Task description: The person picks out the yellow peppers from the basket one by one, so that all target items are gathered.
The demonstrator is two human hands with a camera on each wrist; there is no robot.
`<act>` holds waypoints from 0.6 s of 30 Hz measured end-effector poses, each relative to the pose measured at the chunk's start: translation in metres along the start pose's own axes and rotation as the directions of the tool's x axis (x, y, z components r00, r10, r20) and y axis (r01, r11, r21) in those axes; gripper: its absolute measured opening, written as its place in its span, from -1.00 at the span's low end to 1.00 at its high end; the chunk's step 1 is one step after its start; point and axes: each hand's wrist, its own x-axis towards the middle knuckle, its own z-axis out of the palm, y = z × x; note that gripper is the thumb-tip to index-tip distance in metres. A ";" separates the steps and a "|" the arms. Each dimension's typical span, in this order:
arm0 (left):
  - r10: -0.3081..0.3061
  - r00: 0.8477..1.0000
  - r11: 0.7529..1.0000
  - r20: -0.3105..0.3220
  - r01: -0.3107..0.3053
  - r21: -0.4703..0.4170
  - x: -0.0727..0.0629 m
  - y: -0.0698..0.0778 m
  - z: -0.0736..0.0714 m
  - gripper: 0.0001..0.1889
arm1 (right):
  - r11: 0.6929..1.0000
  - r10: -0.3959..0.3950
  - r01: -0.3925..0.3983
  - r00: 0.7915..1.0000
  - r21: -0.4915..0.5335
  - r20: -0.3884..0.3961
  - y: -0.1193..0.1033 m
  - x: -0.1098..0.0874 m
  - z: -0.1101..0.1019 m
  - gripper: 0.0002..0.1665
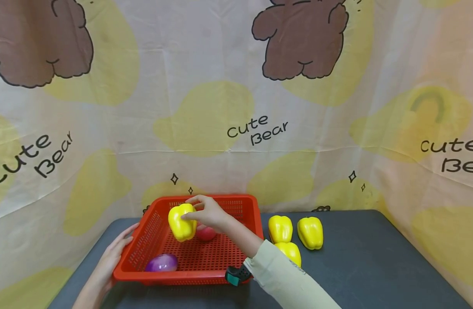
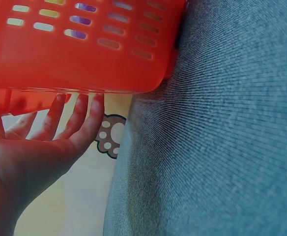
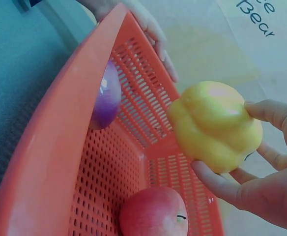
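My right hand (image 1: 210, 213) holds a yellow bell pepper (image 1: 182, 222) above the red plastic basket (image 1: 207, 274), thumb and fingertips spread around its stem end. Inside the basket, a purple onion (image 1: 162, 262) lies at the near left. A red apple (image 3: 156, 212) with a dark stem sits on the basket's floor, partly behind the right hand in the head view. My left hand (image 1: 110, 260) is at the basket's left side. In the left wrist view, its loosely extended fingers (image 2: 91, 120) meet the basket's outer wall.
Right of the basket, three more yellow bell peppers (image 1: 310, 233) stand on the dark grey table (image 1: 360, 262), one partly hidden by my right sleeve. A printed cloth (image 1: 205, 171) hangs behind the table. A dark band (image 1: 237, 274) is on my right wrist.
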 end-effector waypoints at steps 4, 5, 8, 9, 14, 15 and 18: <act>-0.006 1.000 1.000 0.003 0.006 -0.001 0.000 0.001 0.000 -0.41 | 1.000 -0.015 0.015 1.000 -0.001 0.002 -0.001 -0.004 -0.004 -0.47; -0.008 1.000 1.000 0.004 0.008 -0.002 0.000 0.001 0.000 -0.41 | 1.000 -0.020 0.020 1.000 -0.001 0.003 -0.001 -0.005 -0.005 -0.47; -0.013 1.000 1.000 -0.001 0.013 -0.001 0.000 0.001 0.000 -0.41 | 0.999 -0.039 0.039 0.999 -0.027 -0.005 -0.001 -0.010 -0.007 -0.47; -0.015 1.000 1.000 -0.002 0.015 0.001 0.000 0.001 0.000 -0.41 | 0.998 -0.046 0.045 0.999 -0.040 -0.010 -0.001 -0.011 -0.008 -0.47; -0.022 1.000 1.000 -0.008 0.022 0.008 0.000 0.002 0.001 -0.42 | 0.995 -0.077 0.075 0.997 -0.067 -0.023 0.002 -0.019 -0.013 -0.48; -0.025 1.000 1.000 -0.008 0.025 0.010 0.000 0.002 0.001 -0.42 | 0.995 -0.083 0.082 0.996 -0.064 -0.021 0.002 -0.021 -0.014 -0.48; -0.025 1.000 1.000 -0.007 0.025 0.013 0.000 0.003 0.001 -0.42 | 0.995 -0.095 0.094 0.995 -0.039 -0.010 0.004 -0.025 -0.017 -0.45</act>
